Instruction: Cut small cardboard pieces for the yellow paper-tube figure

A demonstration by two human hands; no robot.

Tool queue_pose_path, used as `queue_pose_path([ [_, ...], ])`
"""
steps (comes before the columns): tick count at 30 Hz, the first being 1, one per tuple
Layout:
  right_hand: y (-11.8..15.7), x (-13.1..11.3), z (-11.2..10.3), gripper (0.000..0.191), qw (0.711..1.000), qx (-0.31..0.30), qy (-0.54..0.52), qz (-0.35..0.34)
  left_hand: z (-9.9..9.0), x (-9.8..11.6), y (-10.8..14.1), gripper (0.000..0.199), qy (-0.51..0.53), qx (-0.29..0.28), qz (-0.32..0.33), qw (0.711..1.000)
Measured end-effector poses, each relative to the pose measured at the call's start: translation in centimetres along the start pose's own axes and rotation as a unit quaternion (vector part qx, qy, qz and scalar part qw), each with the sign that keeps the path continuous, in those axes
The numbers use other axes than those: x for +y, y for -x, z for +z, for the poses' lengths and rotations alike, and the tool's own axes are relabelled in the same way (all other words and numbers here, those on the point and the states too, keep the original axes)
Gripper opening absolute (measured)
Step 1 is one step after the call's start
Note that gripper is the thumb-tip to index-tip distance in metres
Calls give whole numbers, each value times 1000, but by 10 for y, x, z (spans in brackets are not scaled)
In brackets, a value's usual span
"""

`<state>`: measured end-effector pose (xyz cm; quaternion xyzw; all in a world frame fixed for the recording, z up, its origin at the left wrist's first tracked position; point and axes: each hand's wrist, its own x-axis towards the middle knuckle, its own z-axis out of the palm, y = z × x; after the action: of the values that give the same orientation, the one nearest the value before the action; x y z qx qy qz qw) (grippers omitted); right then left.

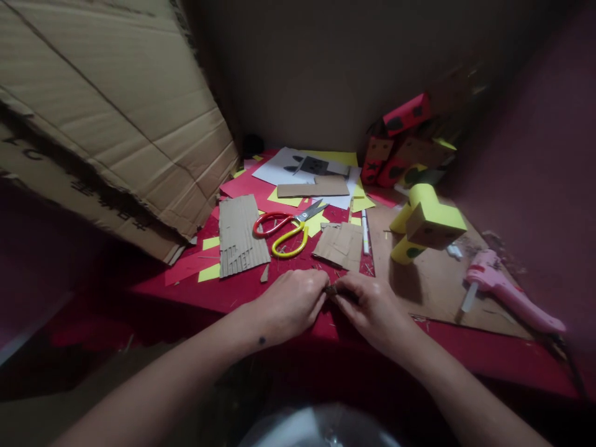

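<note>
Both hands meet at the table's near edge, pinching a small dark brown piece (331, 290) that looks like cardboard. My left hand (300, 301) is closed on its left end, and my right hand (372, 304) grips the right end between thumb and fingers. Most of the piece is hidden by the fingers. Just beyond them lie a torn cardboard piece (339, 245) and scissors (291, 230) with one red and one yellow handle, blades apart. To the left of the scissors is a ribbed cardboard rectangle (242, 236). A white marker-like stick (365, 233) lies right of the torn piece.
A pink glue gun (507, 288) rests on a cardboard sheet (442, 301) at right, near a yellow paper-and-cardboard figure (426, 223). Red decorated pieces (407, 115) are stacked behind. A large cardboard box (116, 105) leans at left. Coloured paper and a printed white sheet (279, 164) lie at the back.
</note>
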<state>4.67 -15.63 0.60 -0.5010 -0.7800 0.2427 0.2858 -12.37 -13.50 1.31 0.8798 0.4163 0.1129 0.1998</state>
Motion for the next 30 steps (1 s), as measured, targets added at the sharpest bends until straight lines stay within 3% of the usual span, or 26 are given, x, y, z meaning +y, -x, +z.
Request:
queue_pose_path([
  [2, 0, -1, -4, 11, 997, -15, -69, 31, -7, 2, 0, 12, 33, 3, 0, 999],
  [4, -1, -2, -9, 10, 968, -54, -217, 112, -19, 4, 1, 8, 106, -6, -2, 994],
  [5, -1, -2, -12, 13, 934, -80, -307, 161, -25, 5, 2, 6, 153, -12, -5, 988],
  [7, -2, -2, -15, 21, 840, -123, -473, 236, -37, 5, 5, 10, 253, -20, -21, 967],
  [10, -2, -3, -14, 24, 711, -145, -627, 283, -42, 5, 10, 15, 382, -9, -49, 923],
  [12, -1, -4, -10, 20, 646, -151, -683, 305, -38, 4, 13, 19, 444, -5, -45, 895],
  [14, -1, -4, -7, 14, 602, -161, -711, 325, -32, 3, 15, 28, 486, -7, -28, 873],
  [18, -1, -5, -2, 13, 577, -167, -730, 325, -23, 7, 18, 26, 524, -1, -21, 851],
  [21, -1, -6, 0, 7, 580, -142, -734, 322, -19, 10, 18, 20, 511, 31, -27, 859],
  [25, 0, -6, 1, 12, 585, -116, -734, 325, -15, 13, 18, 18, 483, 62, -14, 873],
  [30, 2, -3, -1, 12, 603, -139, -731, 286, -17, 17, 18, 20, 526, 42, -17, 849],
])
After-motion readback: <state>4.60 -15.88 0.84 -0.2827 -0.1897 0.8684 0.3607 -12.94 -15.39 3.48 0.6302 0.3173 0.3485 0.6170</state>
